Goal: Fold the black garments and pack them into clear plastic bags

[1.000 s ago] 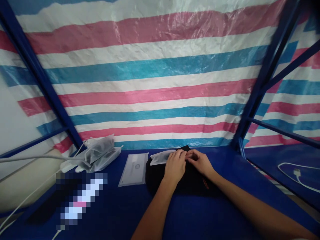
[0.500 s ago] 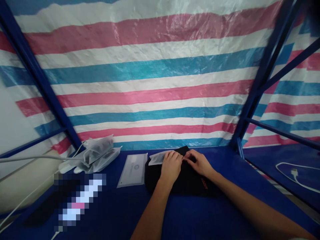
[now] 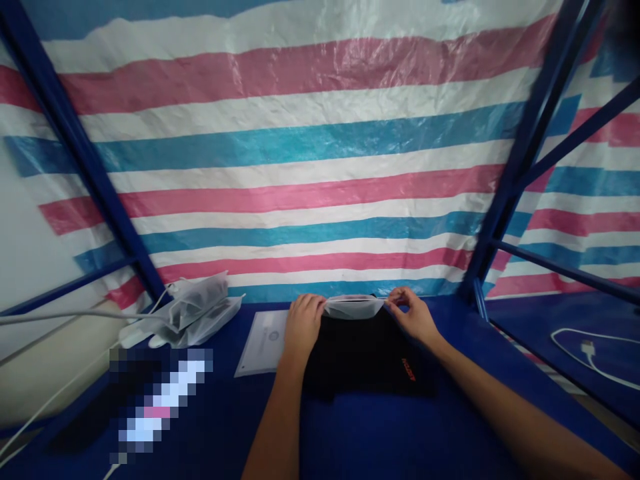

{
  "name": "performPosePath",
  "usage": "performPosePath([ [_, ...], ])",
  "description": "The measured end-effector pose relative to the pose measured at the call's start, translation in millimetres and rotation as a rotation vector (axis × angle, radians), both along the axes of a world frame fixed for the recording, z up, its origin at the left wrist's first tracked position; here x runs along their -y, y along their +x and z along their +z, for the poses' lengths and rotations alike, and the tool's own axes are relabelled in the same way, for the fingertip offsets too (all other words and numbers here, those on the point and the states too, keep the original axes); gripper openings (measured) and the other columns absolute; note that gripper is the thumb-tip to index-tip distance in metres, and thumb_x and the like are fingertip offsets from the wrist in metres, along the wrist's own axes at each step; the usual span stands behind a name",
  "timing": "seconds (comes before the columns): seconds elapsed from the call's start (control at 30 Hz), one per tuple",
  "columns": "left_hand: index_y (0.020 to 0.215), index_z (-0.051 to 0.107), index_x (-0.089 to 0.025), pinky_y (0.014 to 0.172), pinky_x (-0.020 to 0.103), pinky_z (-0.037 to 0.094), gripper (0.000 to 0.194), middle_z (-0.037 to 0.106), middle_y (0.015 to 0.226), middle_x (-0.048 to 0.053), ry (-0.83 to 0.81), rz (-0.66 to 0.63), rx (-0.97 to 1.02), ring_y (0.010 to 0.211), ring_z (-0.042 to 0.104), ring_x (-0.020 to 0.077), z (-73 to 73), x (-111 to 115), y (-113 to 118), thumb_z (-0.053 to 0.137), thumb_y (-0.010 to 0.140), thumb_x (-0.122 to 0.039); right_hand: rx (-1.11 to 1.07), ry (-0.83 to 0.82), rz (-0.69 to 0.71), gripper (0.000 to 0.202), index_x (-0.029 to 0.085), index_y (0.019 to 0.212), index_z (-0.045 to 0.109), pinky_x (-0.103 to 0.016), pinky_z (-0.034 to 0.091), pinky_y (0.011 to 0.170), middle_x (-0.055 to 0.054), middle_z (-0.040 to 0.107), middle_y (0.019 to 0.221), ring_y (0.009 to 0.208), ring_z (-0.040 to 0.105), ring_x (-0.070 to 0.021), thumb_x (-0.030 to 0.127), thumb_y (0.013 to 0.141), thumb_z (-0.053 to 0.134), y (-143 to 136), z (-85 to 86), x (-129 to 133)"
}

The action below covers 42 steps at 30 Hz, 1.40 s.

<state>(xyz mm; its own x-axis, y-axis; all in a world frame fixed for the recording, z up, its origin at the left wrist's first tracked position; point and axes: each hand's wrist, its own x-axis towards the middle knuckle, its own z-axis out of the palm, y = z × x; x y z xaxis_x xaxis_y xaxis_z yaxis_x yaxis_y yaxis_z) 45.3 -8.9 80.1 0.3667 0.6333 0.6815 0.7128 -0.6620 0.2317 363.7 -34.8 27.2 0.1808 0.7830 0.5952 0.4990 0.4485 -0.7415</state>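
A frosted plastic bag [image 3: 354,308] is stretched between my two hands, its top edge slightly parted. My left hand [image 3: 305,327] grips its left end, thumb and fingers pinched together. At the right end, my right hand [image 3: 410,315] pinches the bag's edge. Beneath and in front of it lies a folded black garment [image 3: 365,360] with small orange lettering near its right side. Just left of my left hand, a flat frosted bag with a printed round mark [image 3: 260,343] rests on the blue surface, partly covered by that hand.
Crumpled frosted bags [image 3: 193,313] lie at the left beside a grey cable [image 3: 85,318]. A pixelated bright device [image 3: 165,400] is at the front left. Blue metal posts [image 3: 520,153] flank a striped tarp [image 3: 320,147]. A white USB cable [image 3: 590,350] lies far right.
My hands have moved apart, the left one leftward and the right one slightly right. The frosted bag, earlier partly under my left hand, is now spread between them.
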Motion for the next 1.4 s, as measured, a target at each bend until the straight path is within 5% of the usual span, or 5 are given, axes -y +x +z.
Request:
performPosePath([
  [0.4,0.112,0.073,-0.024,0.099,0.034,0.055,0.023,0.073,0.113,0.006,-0.182,-0.339,0.3,0.108,0.07,0.021,4.6,18.8,26.8,0.05,0.11,-0.027,0.2,-0.018,0.231,0.041,0.033,0.14,0.068,-0.058,0.038,0.125,-0.008,0.056,0.157,0.146,0.051,-0.033,0.042,0.1,0.065,-25.6,7.5,17.1],
  [0.73,0.147,0.056,-0.022,0.104,0.041,0.056,0.05,0.06,0.148,0.016,-0.374,-0.183,0.732,0.129,0.064,0.0264,-14.6,9.2,38.3,0.059,0.105,-0.05,-0.459,-0.23,0.251,0.063,0.024,0.134,0.07,-0.048,0.061,0.101,-0.008,0.078,0.125,0.116,0.074,-0.0327,0.045,0.077,0.087,-30.2,-2.9,4.8],
  [1.07,0.074,0.064,-0.017,0.066,0.027,0.043,0.059,0.056,0.074,0.001,-0.622,-0.375,0.498,0.073,0.053,0.0177,-24.5,15.6,50.7,0.05,0.102,-0.067,-0.678,-0.536,0.645,0.056,0.019,0.116,0.077,-0.054,0.059,0.103,-0.012,0.083,0.103,0.108,0.077,-0.0362,0.052,0.074,0.093,-57.6,10.9,32.6],
  [1.27,0.063,0.055,-0.018,0.059,0.026,0.029,0.064,0.037,0.061,-0.003,-0.609,-0.309,0.49,0.063,0.036,0.0135,-20.4,11.6,43.9,0.051,0.099,-0.071,-0.728,-0.539,0.597,0.045,0.018,0.102,0.08,-0.052,0.059,0.102,-0.012,0.083,0.097,0.105,0.078,-0.0367,0.05,0.072,0.094,-53.4,6.4,25.2],
  [1.4,0.077,0.071,-0.016,0.064,0.026,0.04,0.059,0.058,0.069,0.0,-0.589,-0.245,0.605,0.07,0.05,0.0177,-16.6,1.7,32.0,0.055,0.097,-0.069,-0.752,-0.56,0.581,0.037,0.017,0.097,0.08,-0.044,0.063,0.093,-0.011,0.083,0.094,0.092,0.08,-0.0319,0.046,0.075,0.088,-48.3,8.9,23.9],
])
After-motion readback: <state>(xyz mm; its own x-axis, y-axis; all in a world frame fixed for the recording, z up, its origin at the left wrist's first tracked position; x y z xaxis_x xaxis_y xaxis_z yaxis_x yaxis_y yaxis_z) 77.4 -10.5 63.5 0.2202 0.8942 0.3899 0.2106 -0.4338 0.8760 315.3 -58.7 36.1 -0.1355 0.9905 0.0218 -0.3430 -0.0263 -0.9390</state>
